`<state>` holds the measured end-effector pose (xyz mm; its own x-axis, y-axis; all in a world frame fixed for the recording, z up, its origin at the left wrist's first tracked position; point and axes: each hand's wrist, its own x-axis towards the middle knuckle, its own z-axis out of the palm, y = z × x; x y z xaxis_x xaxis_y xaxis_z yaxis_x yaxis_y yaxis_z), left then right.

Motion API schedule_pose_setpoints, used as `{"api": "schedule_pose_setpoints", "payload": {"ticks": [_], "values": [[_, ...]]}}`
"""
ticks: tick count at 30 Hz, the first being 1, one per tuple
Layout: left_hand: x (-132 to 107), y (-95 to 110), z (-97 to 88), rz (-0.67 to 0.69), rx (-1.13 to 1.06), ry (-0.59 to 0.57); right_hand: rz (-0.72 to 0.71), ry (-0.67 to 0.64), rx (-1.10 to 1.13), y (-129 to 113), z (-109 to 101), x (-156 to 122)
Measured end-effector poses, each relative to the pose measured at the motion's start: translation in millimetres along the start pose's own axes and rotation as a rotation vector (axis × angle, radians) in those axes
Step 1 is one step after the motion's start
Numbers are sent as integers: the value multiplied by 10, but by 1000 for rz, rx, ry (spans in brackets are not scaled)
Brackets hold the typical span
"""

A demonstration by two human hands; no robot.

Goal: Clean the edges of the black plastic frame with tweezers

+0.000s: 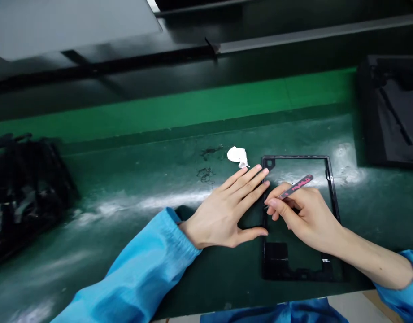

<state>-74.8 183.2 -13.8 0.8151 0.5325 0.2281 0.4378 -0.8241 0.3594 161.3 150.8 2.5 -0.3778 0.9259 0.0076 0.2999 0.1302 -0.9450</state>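
A thin black rectangular frame (333, 193), mostly hollow, lies flat on the green table. Its lower left corner has a solid black panel. My left hand (228, 206) is spread flat on the frame's left side, fingertips and thumb touching the edge. Between the thumb and fingers of my right hand (305, 211) is a pair of dark tweezers (297, 185) with pink markings. The tweezer tips point down at the frame's left bar, just beside my left fingers. What the tips touch is too small to make out.
A crumpled white scrap (238, 155) lies beyond my left fingertips, with thin black shavings (205, 175) to its left. Blurred black parts are piled (28, 193) at the far left. A black tray-like box (391, 112) stands at the right. A ledge (193, 105) runs along the back.
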Motion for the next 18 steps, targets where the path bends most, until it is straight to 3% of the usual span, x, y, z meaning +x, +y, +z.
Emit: {"api": "schedule_pose_setpoints", "payload": {"ticks": [18], "values": [[-3,17,-49,-32,-27,1,-38,-56,4,11,11,32]]}}
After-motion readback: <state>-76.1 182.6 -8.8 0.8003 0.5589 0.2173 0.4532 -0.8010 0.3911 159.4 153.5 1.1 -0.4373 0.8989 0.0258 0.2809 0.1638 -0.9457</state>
